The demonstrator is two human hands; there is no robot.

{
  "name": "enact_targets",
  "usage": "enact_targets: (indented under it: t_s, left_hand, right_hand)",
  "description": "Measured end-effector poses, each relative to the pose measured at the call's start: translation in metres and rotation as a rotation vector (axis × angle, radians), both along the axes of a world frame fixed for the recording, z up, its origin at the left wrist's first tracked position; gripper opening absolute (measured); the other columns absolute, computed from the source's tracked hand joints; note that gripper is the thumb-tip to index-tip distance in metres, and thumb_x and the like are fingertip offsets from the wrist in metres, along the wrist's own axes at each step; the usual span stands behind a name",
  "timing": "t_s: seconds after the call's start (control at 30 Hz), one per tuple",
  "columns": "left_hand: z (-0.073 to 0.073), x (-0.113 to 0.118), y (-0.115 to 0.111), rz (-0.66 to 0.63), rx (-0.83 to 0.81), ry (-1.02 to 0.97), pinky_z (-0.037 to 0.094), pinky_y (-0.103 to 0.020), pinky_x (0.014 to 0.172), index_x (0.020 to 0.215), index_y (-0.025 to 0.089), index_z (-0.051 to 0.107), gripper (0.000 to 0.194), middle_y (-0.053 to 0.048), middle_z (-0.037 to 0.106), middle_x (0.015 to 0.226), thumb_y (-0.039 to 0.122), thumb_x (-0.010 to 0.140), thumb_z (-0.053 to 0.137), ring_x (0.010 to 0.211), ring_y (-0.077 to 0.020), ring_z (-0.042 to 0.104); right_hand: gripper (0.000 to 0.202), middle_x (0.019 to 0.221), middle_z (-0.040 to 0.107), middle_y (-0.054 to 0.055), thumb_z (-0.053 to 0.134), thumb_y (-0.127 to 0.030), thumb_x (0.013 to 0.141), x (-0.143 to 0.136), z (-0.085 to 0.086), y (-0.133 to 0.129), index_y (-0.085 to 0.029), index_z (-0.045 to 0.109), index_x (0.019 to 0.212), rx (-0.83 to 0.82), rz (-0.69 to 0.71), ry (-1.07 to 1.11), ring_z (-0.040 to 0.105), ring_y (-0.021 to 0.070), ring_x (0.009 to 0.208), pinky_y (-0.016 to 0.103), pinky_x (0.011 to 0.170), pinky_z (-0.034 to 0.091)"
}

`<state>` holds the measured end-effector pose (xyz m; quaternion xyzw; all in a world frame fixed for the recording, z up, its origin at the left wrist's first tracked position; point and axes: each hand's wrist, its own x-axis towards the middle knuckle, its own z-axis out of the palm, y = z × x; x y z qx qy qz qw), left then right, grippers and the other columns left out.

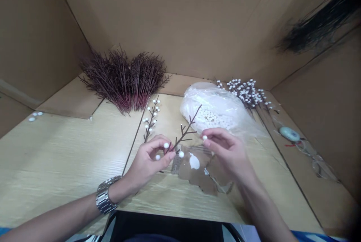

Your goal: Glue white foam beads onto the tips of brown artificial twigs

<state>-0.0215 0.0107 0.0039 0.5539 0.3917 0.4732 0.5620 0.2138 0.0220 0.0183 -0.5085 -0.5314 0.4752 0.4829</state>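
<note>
Between thumb and fingers, my left hand (150,158) holds a dark brown twig (184,133) that slants up to the right. White beads sit near its lower end; its upper tips are bare. My right hand (229,151) pinches one small white bead (204,137), apart from the twig. Just behind my left hand lies another twig (151,119) with white beads on it. Under and between the hands is a piece of brown cardboard (186,172) with a white patch (194,161) on it. A clear plastic bag (211,102) of white beads lies behind my right hand.
Bundles of bare dark twigs (126,78) stand at the back left. Beaded twigs (248,93) lie at the back right. A light green oval object (289,134) is at the right. Loose white beads (32,119) lie far left. Cardboard walls (180,20) enclose the table (93,159).
</note>
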Motion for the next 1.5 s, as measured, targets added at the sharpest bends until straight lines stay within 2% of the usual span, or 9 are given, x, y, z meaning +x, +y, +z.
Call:
enact_targets:
  t_s: [0.03,0.1,0.23,0.37,0.6,0.77,1.07,1.5]
  left_hand:
    - [0.0,0.0,-0.001,-0.001,0.004,0.005,0.048,-0.029,0.076,0.078,0.017,0.064,0.011,-0.002,0.057,0.083,0.019,0.085,0.072,0.082,-0.0175,0.057]
    - [-0.001,0.0,-0.002,-0.01,0.009,0.018,0.048,-0.029,0.077,0.08,0.017,0.065,0.01,-0.002,0.058,0.083,0.019,0.086,0.072,0.082,-0.0175,0.057]
    - [-0.005,0.0,-0.003,-0.02,0.01,0.026,0.049,-0.028,0.076,0.082,0.017,0.065,0.01,-0.003,0.06,0.085,0.021,0.087,0.073,0.084,-0.0181,0.058]
    - [-0.007,0.0,-0.003,-0.021,0.069,0.048,0.05,-0.03,0.08,0.081,0.018,0.064,0.011,-0.003,0.062,0.088,0.02,0.087,0.073,0.087,-0.019,0.06]
    - [-0.008,-0.002,-0.003,-0.015,0.129,0.095,0.052,-0.035,0.084,0.083,0.018,0.067,0.007,-0.006,0.066,0.091,0.019,0.087,0.073,0.09,-0.0209,0.062]
    - [-0.009,-0.003,-0.002,-0.026,0.128,0.094,0.051,-0.036,0.085,0.083,0.019,0.068,0.006,-0.005,0.067,0.091,0.018,0.086,0.073,0.09,-0.0212,0.063]
    - [-0.009,-0.001,-0.005,-0.047,0.088,0.068,0.05,-0.032,0.084,0.087,0.019,0.071,0.004,-0.004,0.066,0.091,0.017,0.087,0.074,0.091,-0.0189,0.063]
    - [-0.008,0.0,-0.006,-0.062,0.007,0.012,0.051,-0.028,0.081,0.088,0.018,0.071,0.002,-0.003,0.065,0.092,0.017,0.088,0.074,0.09,-0.0169,0.063]
  right_hand:
    - [0.019,0.088,0.076,0.002,0.086,-0.034,0.074,-0.009,-0.004,-0.011,-0.025,0.076,0.088,-0.075,-0.018,0.093,0.069,0.017,0.078,0.027,0.067,0.056]
    - [0.016,0.09,0.077,0.001,0.086,-0.034,0.075,-0.026,-0.011,-0.026,-0.027,0.078,0.088,-0.151,-0.037,0.228,0.07,0.0157,0.079,0.025,0.068,0.056]
    - [0.01,0.101,0.08,0.0,0.077,-0.033,0.086,-0.051,-0.018,-0.039,-0.031,0.081,0.095,-0.093,-0.054,0.303,0.073,0.0178,0.096,0.029,0.087,0.057]
    - [0.01,0.098,0.081,0.002,0.074,-0.033,0.089,-0.064,-0.019,-0.042,-0.031,0.082,0.094,-0.086,-0.088,0.312,0.075,0.0192,0.092,0.031,0.086,0.059]
    - [0.009,0.098,0.081,0.001,0.074,-0.033,0.088,-0.067,-0.023,-0.046,-0.032,0.082,0.093,-0.072,-0.115,0.275,0.075,0.02,0.093,0.032,0.086,0.059]
    - [0.009,0.095,0.082,0.001,0.076,-0.035,0.086,-0.068,-0.02,-0.046,-0.032,0.082,0.092,-0.058,-0.137,0.212,0.075,0.0202,0.088,0.032,0.082,0.061]
    - [0.011,0.094,0.082,0.002,0.073,-0.035,0.088,-0.065,-0.01,-0.047,-0.029,0.083,0.087,-0.048,-0.124,0.101,0.076,0.0217,0.09,0.033,0.084,0.061]
    - [0.01,0.092,0.082,0.001,0.075,-0.025,0.086,-0.07,-0.013,-0.047,-0.031,0.083,0.088,0.027,-0.167,0.131,0.077,0.0191,0.088,0.029,0.081,0.062]
